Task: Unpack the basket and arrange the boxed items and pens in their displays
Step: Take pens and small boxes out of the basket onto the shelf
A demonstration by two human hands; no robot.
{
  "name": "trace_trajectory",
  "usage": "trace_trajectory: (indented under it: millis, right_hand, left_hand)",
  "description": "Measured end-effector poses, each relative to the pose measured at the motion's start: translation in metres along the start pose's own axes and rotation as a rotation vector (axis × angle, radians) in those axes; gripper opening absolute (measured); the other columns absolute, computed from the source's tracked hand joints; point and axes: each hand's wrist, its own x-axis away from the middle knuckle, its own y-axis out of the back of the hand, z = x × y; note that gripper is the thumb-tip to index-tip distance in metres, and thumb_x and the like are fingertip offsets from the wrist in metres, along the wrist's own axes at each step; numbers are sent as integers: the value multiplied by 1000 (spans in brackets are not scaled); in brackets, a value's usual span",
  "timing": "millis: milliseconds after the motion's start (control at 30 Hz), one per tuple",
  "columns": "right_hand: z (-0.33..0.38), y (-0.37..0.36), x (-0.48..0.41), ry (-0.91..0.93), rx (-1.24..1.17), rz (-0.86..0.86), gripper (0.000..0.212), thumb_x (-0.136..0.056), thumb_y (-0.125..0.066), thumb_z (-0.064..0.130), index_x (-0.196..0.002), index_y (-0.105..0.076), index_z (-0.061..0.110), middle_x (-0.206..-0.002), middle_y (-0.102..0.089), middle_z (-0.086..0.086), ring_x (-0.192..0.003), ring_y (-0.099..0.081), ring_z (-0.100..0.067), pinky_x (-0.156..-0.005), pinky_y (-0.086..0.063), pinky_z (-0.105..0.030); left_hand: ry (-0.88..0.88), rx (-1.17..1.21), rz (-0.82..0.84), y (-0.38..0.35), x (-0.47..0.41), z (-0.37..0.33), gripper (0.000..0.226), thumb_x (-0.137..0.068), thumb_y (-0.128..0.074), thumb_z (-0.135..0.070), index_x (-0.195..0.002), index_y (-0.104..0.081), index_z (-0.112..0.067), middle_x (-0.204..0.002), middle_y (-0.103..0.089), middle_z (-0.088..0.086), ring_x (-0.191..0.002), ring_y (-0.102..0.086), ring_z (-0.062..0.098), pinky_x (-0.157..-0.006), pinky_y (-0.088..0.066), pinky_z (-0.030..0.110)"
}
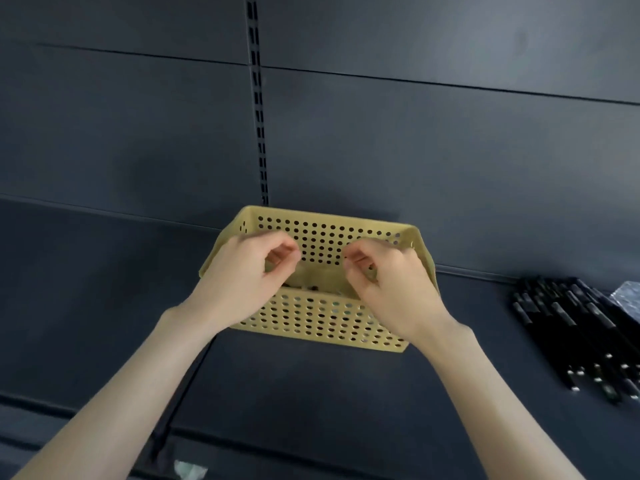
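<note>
Your two hands, curled, over the yellow perforated plastic basket (pixel 322 320) on the dark grey shelf (pixel 311 393).
Head view: your left hand (pixel 242 271) and right hand (pixel 388 282) are loosely clenched above the basket's open top, thumbs meeting fingertips, nothing visible in either. The basket stands by the back panel. A bunch of black pens (pixel 575 327) lies on the shelf well to its right.

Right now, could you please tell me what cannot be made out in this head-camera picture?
Head view: the left hand and right hand cover most of the inside of the yellow basket; its contents are hidden.
Each hand's grip: fingers curl, but whether they pinch anything is unclear.
Black pens: the right edge cuts the pile.
Shiny wrapper: mostly cut off at the right edge.
Pale scrap: blurred, cut by the bottom edge.
</note>
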Motion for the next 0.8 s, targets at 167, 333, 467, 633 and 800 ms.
trace_trajectory:
  millis: [167, 333, 467, 633, 800]
  right_hand:
    - [-17, -11, -40, -14, -26, 185, 17, -92, -54, 25, -103, -66, 17, -92, -69, 6, -87, -62, -9, -84, -51, -31]
    - [-31, -22, -68, -50, -92, 434, 20, -91, -57, 32, -104, -66, 19, -95, -67, 11, -88, -59, 2, -84, -48, -20]
    - [-38, -29, -87, -100, -109, 692, 31, -87, -56, 46, -105, -65, 22, -95, -67, 12, -87, -61, 2, -86, -52, -28]
    - [-36, -43, -106, -177, -73, 1046, 48, -80, -59, 56, -113, -59, 21, -96, -70, 8, -83, -65, -4, -78, -52, -18]
    - [-35, -60, -107, -250, -94, 1140, 37, -83, -64, 44, -111, -56, 21, -88, -71, 5, -73, -63, -4, -52, -40, -6]
  left_hand:
    - [99, 13, 254, -5, -37, 27, 14, -90, -57, -35, -100, -67, -30, -93, -66, -20, -91, -56, -13, -71, -40, 0]
    - [133, 4, 519, -8, -65, 54, 22, -87, -57, -43, -106, -63, -33, -100, -66, -16, -92, -58, -5, -86, -49, 20]
    - [115, -40, 952, -5, -84, 69, 57, -74, -53, -64, -122, -53, -35, -119, -58, -22, -105, -54, -8, -95, -46, 20]
    - [-71, -281, 1267, -14, -113, 74, 65, -82, -60, -55, -139, -42, -30, -135, -50, -13, -118, -49, 6, -100, -43, 30]
    - [-157, -287, 1383, -34, -125, 81, 43, -89, -60, -41, -126, -57, -21, -118, -64, -2, -103, -59, 14, -89, -49, 36]
